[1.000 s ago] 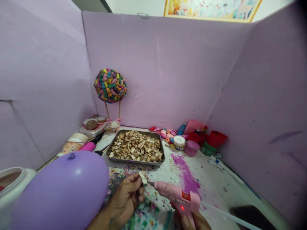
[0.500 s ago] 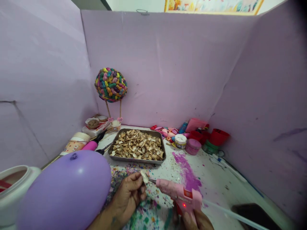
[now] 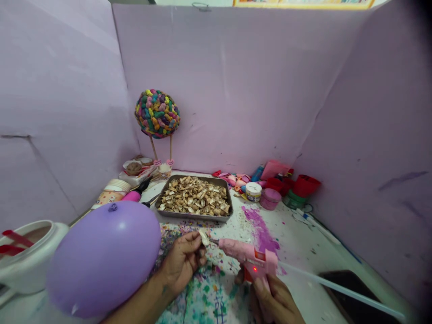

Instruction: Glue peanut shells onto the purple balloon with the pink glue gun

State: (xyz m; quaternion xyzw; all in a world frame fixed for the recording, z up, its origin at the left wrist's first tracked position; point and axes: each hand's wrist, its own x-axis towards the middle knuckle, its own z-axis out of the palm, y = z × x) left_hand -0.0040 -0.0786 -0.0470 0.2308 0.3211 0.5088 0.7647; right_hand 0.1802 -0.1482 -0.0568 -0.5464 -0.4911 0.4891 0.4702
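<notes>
Since the shell piece (image 3: 204,238) at lower centre looks light and brittle, I pinch one edge in my left hand (image 3: 185,256) (the nozzle (image 3: 213,241), probably hot, is just beside it). My right hand (image 3: 274,294), lower right, grips the pink glue gun (image 3: 239,252); the shell-filled tray (image 3: 194,217) lies mid-frame.

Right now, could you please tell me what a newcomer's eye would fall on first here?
Probably the big purple balloon filling the lower left. Next might come the many-coloured ball raised on sticks at the back left, beyond the metal tray of shells. At lower centre, the right hand holds a pink glue gun, pointed at a pale shell in the left hand.
</notes>
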